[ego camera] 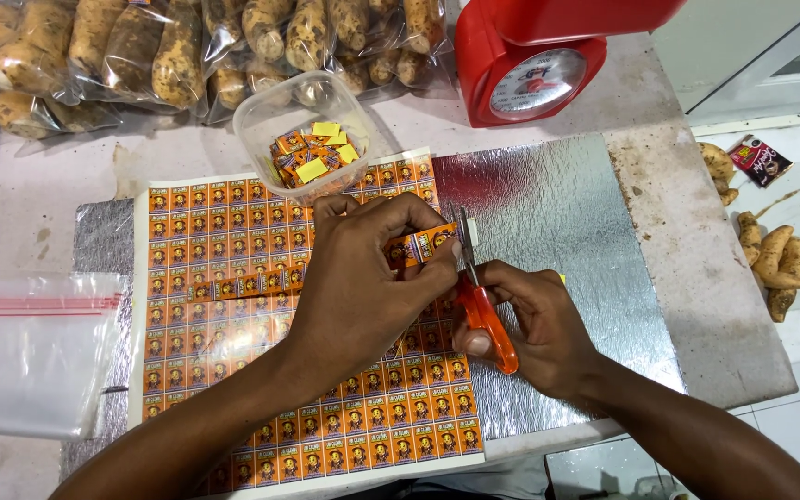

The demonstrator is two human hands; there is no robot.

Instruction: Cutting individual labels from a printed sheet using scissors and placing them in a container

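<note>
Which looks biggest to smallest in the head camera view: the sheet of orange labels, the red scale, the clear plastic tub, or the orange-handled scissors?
1. Sheet of orange labels, by far the largest.
2. Red scale, though cut off by the frame's top edge.
3. Clear plastic tub.
4. Orange-handled scissors, partly hidden in the right hand.

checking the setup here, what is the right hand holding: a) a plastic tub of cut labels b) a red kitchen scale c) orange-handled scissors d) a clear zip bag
c: the right hand grips the orange-handled scissors, blades up at the end of the strip of orange labels that the left hand pinches.
</note>
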